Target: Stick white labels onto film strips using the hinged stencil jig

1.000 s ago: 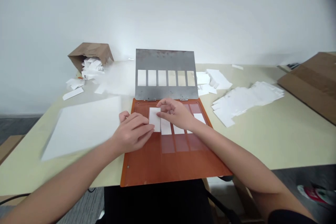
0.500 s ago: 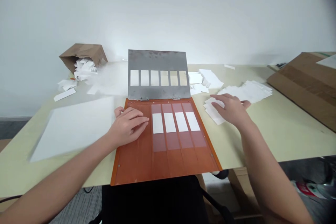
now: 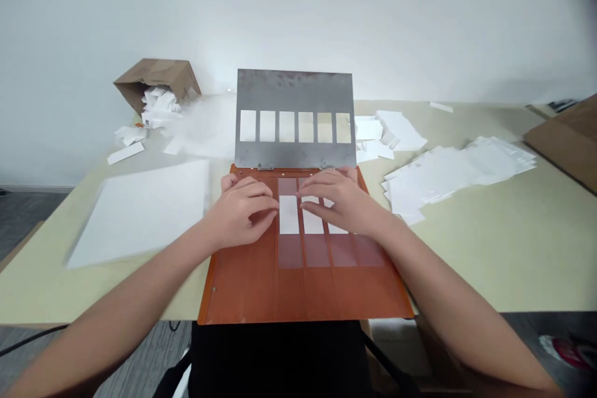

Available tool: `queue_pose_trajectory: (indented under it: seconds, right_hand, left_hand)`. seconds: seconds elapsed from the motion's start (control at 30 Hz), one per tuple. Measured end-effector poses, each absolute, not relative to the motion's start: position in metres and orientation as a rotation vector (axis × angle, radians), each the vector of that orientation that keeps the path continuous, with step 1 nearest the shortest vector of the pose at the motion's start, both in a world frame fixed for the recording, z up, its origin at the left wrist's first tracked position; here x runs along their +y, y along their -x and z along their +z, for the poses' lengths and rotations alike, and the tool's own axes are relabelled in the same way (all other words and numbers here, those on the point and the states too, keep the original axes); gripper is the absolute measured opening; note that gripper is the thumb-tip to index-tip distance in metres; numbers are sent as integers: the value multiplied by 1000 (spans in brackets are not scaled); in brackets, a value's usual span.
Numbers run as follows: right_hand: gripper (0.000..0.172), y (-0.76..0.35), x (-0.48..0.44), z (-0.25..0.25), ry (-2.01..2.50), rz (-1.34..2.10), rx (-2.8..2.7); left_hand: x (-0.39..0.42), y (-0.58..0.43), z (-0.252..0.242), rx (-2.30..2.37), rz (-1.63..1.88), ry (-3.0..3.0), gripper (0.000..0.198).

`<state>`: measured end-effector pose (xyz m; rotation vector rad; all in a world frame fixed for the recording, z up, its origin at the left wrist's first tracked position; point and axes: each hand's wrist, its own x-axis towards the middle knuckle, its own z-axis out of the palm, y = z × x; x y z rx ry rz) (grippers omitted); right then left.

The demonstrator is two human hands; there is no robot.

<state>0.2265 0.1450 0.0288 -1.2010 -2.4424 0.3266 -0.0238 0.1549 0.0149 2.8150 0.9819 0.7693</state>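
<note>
Three white strips [image 3: 288, 214] are laid side by side in the channels of an orange board [image 3: 242, 286]. The first strip is left mostly bare, while the other two are partly covered by the right hand [image 3: 338, 199], its fingers curved over them. Whether a fourth strip lies beneath that hand cannot be told. The left hand [image 3: 237, 214] is held just beside the first strip, with its fingertips at the strip's edge. The fingers of both hands are loosely parted and no firm clamp is seen, but their undersides are hidden, so a pinched strip cannot be ruled out. Above the board, a steel plate [image 3: 293, 90] with six windows is propped upright at the hinge. Paper stacks [image 3: 457, 165] are lying to the right on the table [image 3: 466, 261]; a paper sheet [image 3: 140, 211] and a tipped carton [image 3: 156, 78] spilling slips [image 3: 158, 106] are seen to the left.
</note>
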Motion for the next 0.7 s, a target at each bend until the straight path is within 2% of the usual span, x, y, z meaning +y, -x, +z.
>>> queue_pose_trajectory:
  seconds: [0.07, 0.37, 0.7]
  right_hand:
    - [16, -220, 143, 19, 1191, 282, -2458]
    - [38, -216, 139, 3, 1140, 232, -2512]
    - [37, -217, 140, -1, 1127, 179, -2530]
  left_hand:
    - [149, 27, 16, 950, 706, -2780, 17]
    - [141, 26, 16, 1244, 524, -2637, 23]
    - [137, 25, 16, 1268, 511, -2780, 19]
